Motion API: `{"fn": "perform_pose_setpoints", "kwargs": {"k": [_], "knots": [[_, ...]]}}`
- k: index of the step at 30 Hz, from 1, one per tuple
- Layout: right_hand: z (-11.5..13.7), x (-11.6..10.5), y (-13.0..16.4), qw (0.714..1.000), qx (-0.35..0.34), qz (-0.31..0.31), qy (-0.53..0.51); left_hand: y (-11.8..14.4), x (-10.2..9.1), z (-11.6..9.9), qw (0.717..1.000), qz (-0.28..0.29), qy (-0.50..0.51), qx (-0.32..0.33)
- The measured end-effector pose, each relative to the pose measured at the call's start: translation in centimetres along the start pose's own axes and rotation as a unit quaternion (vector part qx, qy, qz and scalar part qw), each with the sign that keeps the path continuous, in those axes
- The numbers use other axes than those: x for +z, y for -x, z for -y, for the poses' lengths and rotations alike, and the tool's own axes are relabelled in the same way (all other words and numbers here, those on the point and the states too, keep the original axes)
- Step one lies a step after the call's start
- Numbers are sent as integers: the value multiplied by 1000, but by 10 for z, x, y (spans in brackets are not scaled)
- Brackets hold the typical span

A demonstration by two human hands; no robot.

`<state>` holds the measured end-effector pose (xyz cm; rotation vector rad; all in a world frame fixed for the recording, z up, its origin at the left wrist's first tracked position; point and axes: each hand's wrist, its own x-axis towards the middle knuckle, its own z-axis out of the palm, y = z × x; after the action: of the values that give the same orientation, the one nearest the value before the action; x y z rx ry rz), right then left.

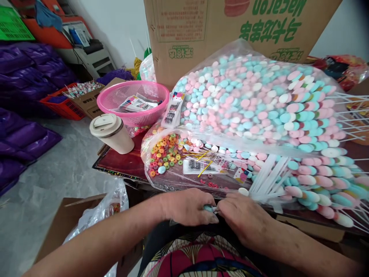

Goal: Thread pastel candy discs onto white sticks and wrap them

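My left hand [193, 207] is closed, its thumb and fingers pinching a small pale blue candy [208, 208] at the table's near edge. Right beside it, my right hand [245, 217] is also closed, its fingertips meeting the whitish end of that piece; what lies inside its grip is hidden. A white round candy [243, 191] shows just above the right knuckles. Beyond the hands, a clear plastic bag [155, 184] holds fruit-coloured ring candies [167, 150], pink, blue and white candies [225, 96], printed packets [198, 167] and gold twist ties [205, 169].
White sticks [269, 179] and finished candy skewers [319, 181] lie at right. A pink basket [158, 111] and a lidded cup [115, 134] stand at left. Behind rises a large carton [178, 46]. An open box [54, 231] with plastic sits lower left.
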<state>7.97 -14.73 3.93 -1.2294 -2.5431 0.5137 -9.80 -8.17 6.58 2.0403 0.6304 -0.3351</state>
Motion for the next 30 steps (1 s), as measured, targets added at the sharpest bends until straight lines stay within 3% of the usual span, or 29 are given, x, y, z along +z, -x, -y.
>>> {"fn": "perform_pose_setpoints", "kwargs": {"k": [1,3,5,6,7,9,10,13,15,17,20,25,27,30], "knots": [[1,-2,-3,992,70,44,-99,3,5,0,991,-82,-101,21],[-1,-10,-12,925,201,136,-293,9,14,2,939,-228,-252,54],[-12,-21,-26,863,250,182,-399,13,21,9,900,-327,-275,83],[-20,-25,-34,868,248,172,-395,14,23,15,894,-371,-236,88],[-29,-27,-43,896,230,140,-354,14,24,20,892,-413,-168,79],[-49,-24,-61,967,185,33,-171,12,23,32,880,-474,41,15],[-57,-19,-69,986,149,10,-67,10,21,36,861,-481,165,-28],[-74,0,-86,987,72,31,138,3,17,41,755,-435,476,-118],[-77,6,-87,983,67,16,168,0,14,39,690,-414,583,-116],[-71,2,-82,988,72,-61,121,-1,11,36,658,-406,625,-106],[-49,-9,-67,982,92,-163,-38,-8,9,31,653,-394,637,-114],[-9,0,-55,961,123,-157,-189,-27,12,25,665,-396,619,-132],[-7,7,-54,948,143,-168,-230,-29,15,24,691,-381,599,-136],[-12,8,-52,930,161,-139,-300,-22,21,23,748,-348,558,-92]]}}
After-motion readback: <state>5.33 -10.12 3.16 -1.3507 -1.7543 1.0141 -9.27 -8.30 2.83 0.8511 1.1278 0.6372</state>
